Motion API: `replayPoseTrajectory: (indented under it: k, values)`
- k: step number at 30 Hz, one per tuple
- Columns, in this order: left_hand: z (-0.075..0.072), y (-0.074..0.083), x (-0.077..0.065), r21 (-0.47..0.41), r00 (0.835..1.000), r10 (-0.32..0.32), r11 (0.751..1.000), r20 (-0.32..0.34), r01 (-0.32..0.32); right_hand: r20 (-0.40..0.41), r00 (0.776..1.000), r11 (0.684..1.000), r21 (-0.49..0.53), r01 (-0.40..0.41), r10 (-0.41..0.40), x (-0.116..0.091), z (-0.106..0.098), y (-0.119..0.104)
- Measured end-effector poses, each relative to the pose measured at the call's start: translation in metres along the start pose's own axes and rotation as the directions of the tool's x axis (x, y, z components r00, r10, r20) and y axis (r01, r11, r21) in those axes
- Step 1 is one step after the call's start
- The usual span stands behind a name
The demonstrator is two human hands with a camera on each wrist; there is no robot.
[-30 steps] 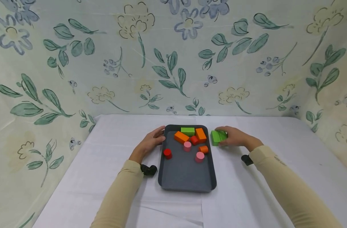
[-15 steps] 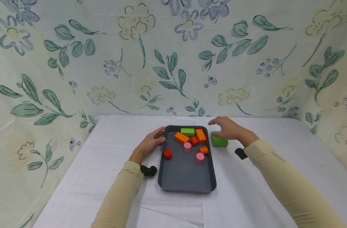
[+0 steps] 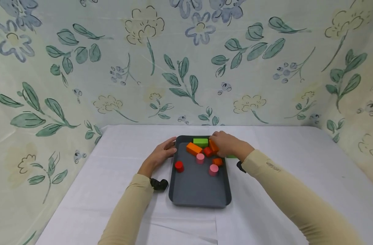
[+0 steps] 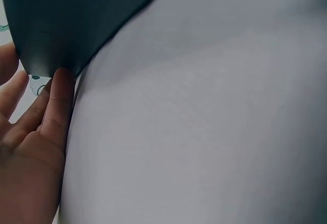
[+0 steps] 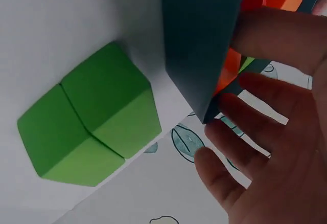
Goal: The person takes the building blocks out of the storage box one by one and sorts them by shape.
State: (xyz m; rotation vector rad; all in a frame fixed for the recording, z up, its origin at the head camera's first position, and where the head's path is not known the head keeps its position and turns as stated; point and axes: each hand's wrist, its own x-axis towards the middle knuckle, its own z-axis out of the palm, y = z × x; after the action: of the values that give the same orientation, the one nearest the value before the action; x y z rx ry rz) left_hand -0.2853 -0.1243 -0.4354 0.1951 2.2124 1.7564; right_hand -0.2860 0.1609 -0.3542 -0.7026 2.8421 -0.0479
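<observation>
My left hand (image 3: pixel 159 154) rests against the left wall of a dark grey tray (image 3: pixel 198 194), its fingers extended. In the left wrist view, fingertips (image 4: pixel 62 81) touch the tray's outer wall. At the tray's far right corner, my right hand (image 3: pixel 227 145) holds an orange rectangular block (image 3: pixel 213 146) between thumb and fingers, partly covering it. In the tray lie another orange block (image 3: pixel 193 148), a green block (image 3: pixel 200 142), an orange cylinder (image 3: pixel 217 161), red cylinders (image 3: pixel 179 166) and pink cylinders (image 3: pixel 213 169). Two green blocks (image 5: pixel 92 116) sit side by side outside the tray.
A white cloth (image 3: pixel 112 146) covers the table under the tray. Behind it hangs a floral-patterned curtain (image 3: pixel 186 102). Under my right hand, only a sliver of the outside green blocks shows in the head view.
My right hand has let go of the green blocks outside the tray and moved left over the rim to the orange block in the corner. My left hand stays at the tray's side.
</observation>
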Motion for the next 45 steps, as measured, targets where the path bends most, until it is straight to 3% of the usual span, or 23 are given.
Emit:
replayPoseTrajectory:
  k: [4, 8, 19, 25, 32, 39, 45]
  values:
    - [0.002, 0.0, 0.0, -0.014, 1.0, 0.003, 1.0, 0.021, -0.003, -0.033, 0.999, 0.997, -0.083, -0.007, 0.005, 0.0, 0.006, 0.001]
    - [0.002, 0.001, 0.001, -0.012, 1.0, 0.012, 1.0, 0.023, -0.012, -0.071, 0.997, 0.996, -0.093, -0.001, -0.005, 0.001, 0.01, 0.0]
    - [0.001, -0.001, 0.003, -0.011, 1.0, -0.025, 1.0, 0.007, 0.025, -0.09, 0.996, 1.0, -0.009, 0.003, -0.004, 0.008, 0.014, 0.002]
    - [0.004, 0.0, 0.003, -0.003, 1.0, -0.014, 1.0, 0.014, 0.014, -0.145, 0.989, 0.995, 0.095, 0.031, -0.017, -0.014, -0.011, 0.013]
    - [0.002, 0.001, 0.002, -0.013, 1.0, 0.0, 1.0, 0.024, 0.001, -0.181, 0.983, 0.989, 0.146, -0.005, 0.032, -0.047, -0.041, 0.045]
    - [0.001, -0.002, 0.001, 0.016, 1.0, -0.021, 1.0, 0.01, 0.021, -0.168, 0.98, 0.984, 0.158, -0.084, 0.111, -0.067, -0.034, 0.088]
    - [0.0, -0.002, 0.001, 0.014, 1.0, -0.024, 1.0, 0.001, 0.024, -0.107, 0.972, 0.954, 0.238, -0.18, 0.21, -0.071, -0.019, 0.132]
